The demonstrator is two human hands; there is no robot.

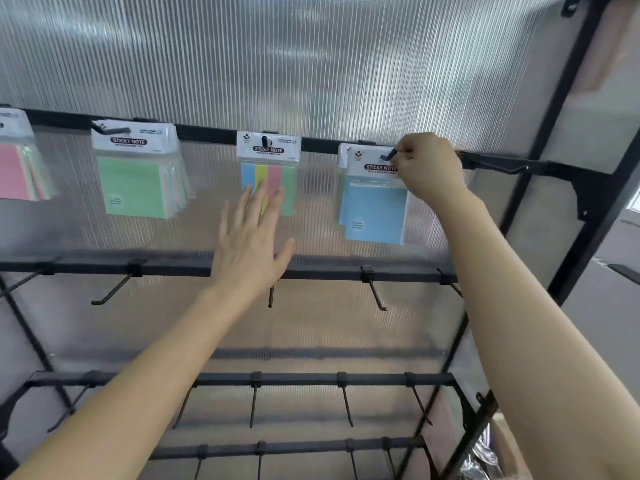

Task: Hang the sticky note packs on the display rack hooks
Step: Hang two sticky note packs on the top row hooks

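Observation:
A blue sticky note pack hangs at the right end of the top bar, its white header card over a black hook. My right hand pinches the header's right edge beside that hook. Another blue pack sits behind it. My left hand is raised with straight, spread fingers in front of the striped multicolour pack on the middle hook; I cannot tell whether the fingertips touch it. A stack of green packs and pink packs hang further left.
The black display rack has lower bars with several bare hooks sticking toward me. A ribbed translucent panel backs the rack. At the bottom right, a cardboard box holds crinkled plastic wrapping.

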